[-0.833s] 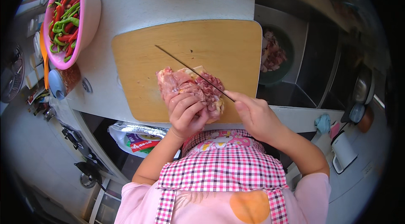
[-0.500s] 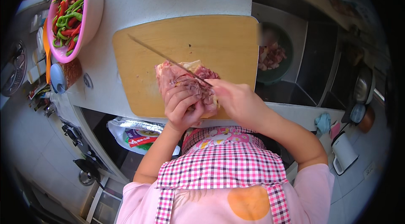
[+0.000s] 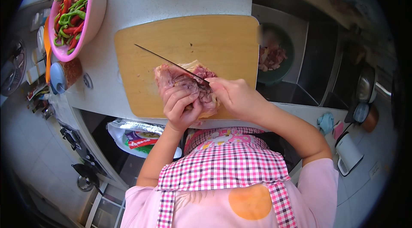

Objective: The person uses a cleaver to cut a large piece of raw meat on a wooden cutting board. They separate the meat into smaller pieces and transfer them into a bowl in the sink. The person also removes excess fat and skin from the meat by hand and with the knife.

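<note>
A large piece of raw meat (image 3: 165, 78) with pale skin lies on the wooden cutting board (image 3: 231, 43). My left hand (image 3: 181, 107) is closed over its near side, fingers curled and pressing it down. In my right hand (image 3: 236, 96) is the handle of a knife (image 3: 161, 59), mostly hidden by my fingers. The blade shows nearly edge-on, slanting up to the left across the meat, its tip above bare board. How deep the edge sits in the meat I cannot tell.
At the far left stands a pink-rimmed tub (image 3: 89, 18) of red and green chillies, with a blue-lidded jar (image 3: 58, 78) nearby. Right of the board, a dark green bowl (image 3: 288, 58) of cut meat pieces sits in the sink (image 3: 300, 35). An open drawer (image 3: 96, 127) holds packets.
The knife blade has shifted slightly and looks thinner, turned more edge-on. My left hand still presses the meat, and the whole view has moved a little.
</note>
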{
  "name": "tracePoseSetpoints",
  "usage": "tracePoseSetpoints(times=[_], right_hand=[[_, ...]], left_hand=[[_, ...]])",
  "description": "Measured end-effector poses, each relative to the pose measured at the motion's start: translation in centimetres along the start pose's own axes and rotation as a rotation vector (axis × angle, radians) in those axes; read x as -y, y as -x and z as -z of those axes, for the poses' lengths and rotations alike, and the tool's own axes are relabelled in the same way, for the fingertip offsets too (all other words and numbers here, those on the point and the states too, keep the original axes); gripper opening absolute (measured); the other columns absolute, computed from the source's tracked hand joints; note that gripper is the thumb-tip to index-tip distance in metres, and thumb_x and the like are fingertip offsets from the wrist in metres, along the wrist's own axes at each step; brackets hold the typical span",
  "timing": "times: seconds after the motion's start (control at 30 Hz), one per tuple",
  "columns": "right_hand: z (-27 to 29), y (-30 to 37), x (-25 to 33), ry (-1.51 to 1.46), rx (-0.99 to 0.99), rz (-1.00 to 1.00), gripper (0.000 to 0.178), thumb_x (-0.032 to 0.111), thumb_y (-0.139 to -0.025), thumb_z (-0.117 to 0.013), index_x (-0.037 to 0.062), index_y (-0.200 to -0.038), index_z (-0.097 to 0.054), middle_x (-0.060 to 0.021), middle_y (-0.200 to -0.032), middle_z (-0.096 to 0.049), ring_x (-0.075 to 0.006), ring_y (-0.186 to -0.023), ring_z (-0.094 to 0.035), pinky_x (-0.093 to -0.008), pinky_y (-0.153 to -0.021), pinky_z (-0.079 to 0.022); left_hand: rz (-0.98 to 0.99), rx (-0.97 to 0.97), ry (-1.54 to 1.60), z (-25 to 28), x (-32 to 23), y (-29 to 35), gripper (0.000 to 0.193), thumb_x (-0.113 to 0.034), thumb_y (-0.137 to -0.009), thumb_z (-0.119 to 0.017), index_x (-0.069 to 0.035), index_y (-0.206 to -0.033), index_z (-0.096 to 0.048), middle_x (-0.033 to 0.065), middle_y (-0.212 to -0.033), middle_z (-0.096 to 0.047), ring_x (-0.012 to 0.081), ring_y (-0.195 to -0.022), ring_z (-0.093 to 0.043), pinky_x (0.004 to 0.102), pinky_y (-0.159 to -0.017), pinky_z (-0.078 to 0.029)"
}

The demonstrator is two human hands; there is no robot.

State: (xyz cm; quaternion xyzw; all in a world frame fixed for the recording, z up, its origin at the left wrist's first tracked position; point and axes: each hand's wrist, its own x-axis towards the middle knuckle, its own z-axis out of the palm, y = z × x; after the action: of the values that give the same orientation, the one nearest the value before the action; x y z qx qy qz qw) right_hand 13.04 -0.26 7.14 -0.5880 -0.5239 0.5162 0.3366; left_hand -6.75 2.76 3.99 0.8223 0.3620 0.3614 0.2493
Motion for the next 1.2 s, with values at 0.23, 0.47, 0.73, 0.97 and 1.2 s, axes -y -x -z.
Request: tracePoseSetpoints(times=[0.23,0.47,0.73,0.97,1.2], right_hand=[[-1.2,0.3,-0.9,0.053,0.025,0.012,0.025,0.025,-0.094,-0.049,0.0031,-0.099,-0.061,-0.0213,-0.081,-0.064,-0.0391,-0.072,-0.063,-0.0446,-0.063,-0.051],[2.0,-0.4,3.4,-0.054,-0.100,0.093,0.023,0.026,-0.095,-0.048,0.0060,-0.096,-0.061,-0.0209,-0.075,-0.063,-0.0396,-0.069,-0.062,-0.0444,-0.060,-0.051],[0.7,0.1,1.5,0.034,-0.035,0.044,0.025,0.026,-0.095,-0.048,0.0051,-0.097,-0.063,-0.0214,-0.081,-0.064,-0.0383,-0.072,-0.063,-0.0458,-0.062,-0.051],[-2.1,0.3,-1.2,0.233,0.030,0.016,0.027,0.027,-0.095,-0.048,0.0045,-0.091,-0.062,-0.0174,-0.076,-0.065,-0.0373,-0.066,-0.063,-0.0438,-0.056,-0.052],[1.4,1.0,2.0,0.176,0.144,-0.108,0.028,0.026,-0.095,-0.046,0.0025,-0.095,-0.061,-0.0205,-0.080,-0.064,-0.0383,-0.073,-0.063,-0.0452,-0.064,-0.051]], left_hand=[[-0.013,0.026,0.005,0.2,0.1,0.3,0.021,0.005,-0.062,-0.068,-0.005,-0.080,-0.062,0.0073,-0.086,-0.064,0.0259,-0.084,-0.060,0.0387,-0.080,-0.048],[0.000,-0.028,0.000,-0.1,0.5,0.4,0.022,0.003,-0.060,-0.070,-0.006,-0.079,-0.064,0.0074,-0.085,-0.064,0.0258,-0.082,-0.061,0.0371,-0.078,-0.049],[0.010,-0.009,0.027,0.3,0.4,0.2,0.022,0.006,-0.063,-0.066,-0.005,-0.081,-0.062,0.0085,-0.085,-0.064,0.0275,-0.082,-0.061,0.0383,-0.078,-0.047],[-0.050,0.052,-0.006,0.8,0.2,0.0,0.022,0.006,-0.063,-0.066,-0.006,-0.081,-0.061,0.0080,-0.086,-0.064,0.0267,-0.083,-0.060,0.0389,-0.078,-0.046],[-0.027,0.036,0.020,0.7,0.6,0.2,0.022,0.006,-0.063,-0.066,-0.006,-0.082,-0.061,0.0080,-0.086,-0.064,0.0278,-0.084,-0.060,0.0395,-0.079,-0.047]])
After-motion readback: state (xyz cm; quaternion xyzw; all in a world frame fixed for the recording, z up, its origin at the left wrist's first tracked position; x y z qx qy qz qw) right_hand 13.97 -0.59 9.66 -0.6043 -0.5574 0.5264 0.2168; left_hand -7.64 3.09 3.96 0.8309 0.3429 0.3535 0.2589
